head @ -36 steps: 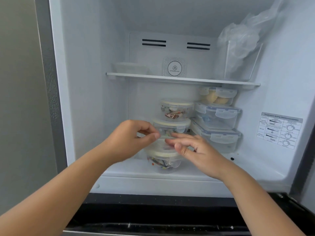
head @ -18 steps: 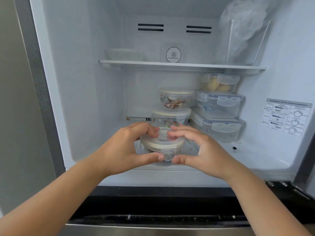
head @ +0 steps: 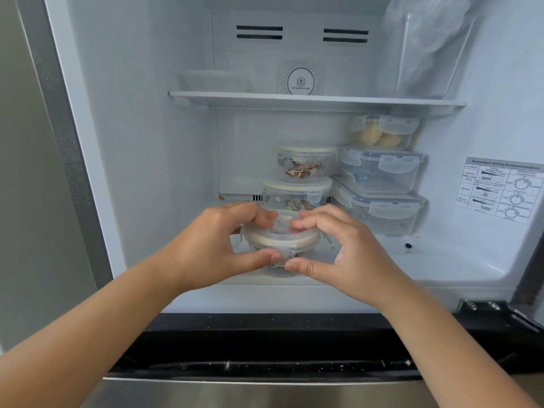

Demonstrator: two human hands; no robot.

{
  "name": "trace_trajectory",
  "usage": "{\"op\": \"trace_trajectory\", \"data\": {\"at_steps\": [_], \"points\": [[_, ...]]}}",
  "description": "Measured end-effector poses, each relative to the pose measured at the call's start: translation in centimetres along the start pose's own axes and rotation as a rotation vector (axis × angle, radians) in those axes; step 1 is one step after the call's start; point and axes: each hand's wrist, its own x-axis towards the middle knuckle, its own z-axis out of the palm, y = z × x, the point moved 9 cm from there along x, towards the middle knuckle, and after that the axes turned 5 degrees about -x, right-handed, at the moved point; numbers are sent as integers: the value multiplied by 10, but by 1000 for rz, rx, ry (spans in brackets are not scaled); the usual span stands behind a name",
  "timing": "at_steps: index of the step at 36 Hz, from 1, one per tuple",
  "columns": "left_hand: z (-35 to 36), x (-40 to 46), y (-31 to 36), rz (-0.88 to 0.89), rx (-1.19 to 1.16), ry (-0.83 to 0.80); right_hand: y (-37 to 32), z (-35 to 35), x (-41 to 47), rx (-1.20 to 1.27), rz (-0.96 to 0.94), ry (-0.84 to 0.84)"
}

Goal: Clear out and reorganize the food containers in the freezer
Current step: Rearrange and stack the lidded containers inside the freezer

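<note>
Freezer interior, door open. Front tub: round, clear, cream-rimmed lid, at 6 o'clock of the compartment on or just above the floor near the front edge; which, cannot tell. Left hand wraps its 9 o'clock side, right hand its 3 o'clock side; each grip is clamped on the tub, fingers over the lid, thumbs nearly touching below the front latch. Behind it at 12 o'clock: two round tubs stacked, food visible inside. At 2 o'clock: three rectangular boxes stacked, top one holding pale round pieces. Shelf above carries a flat tray at 10 o'clock and a bagged bin at 1 o'clock. Settings label on the wall at 3 o'clock.
</note>
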Motion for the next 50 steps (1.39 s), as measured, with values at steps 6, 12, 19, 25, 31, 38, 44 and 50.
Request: {"op": "trace_trajectory", "data": {"at_steps": [6,12,19,25,31,38,44,50], "points": [[-3,-7,5,14,131,-67,-4,-4,-1,-3,-19,18],[-5,-9,15,58,212,-126,-9,-3,-6,32,-35,-40],[-14,-6,17,84,397,-75,-6,-2,-5,199,-10,-144],[-18,-1,16,92,415,-44,-2,1,-4,281,6,-255],[-19,-1,13,24,345,-87,-4,0,-2,240,-5,-228],[-13,-9,9,-15,333,-108,-5,-1,-2,198,-13,-123],[-11,-11,9,-26,330,-38,-4,-1,-2,153,-13,-84],[-12,-10,9,-22,305,-20,-6,0,1,87,-36,-59]]}}
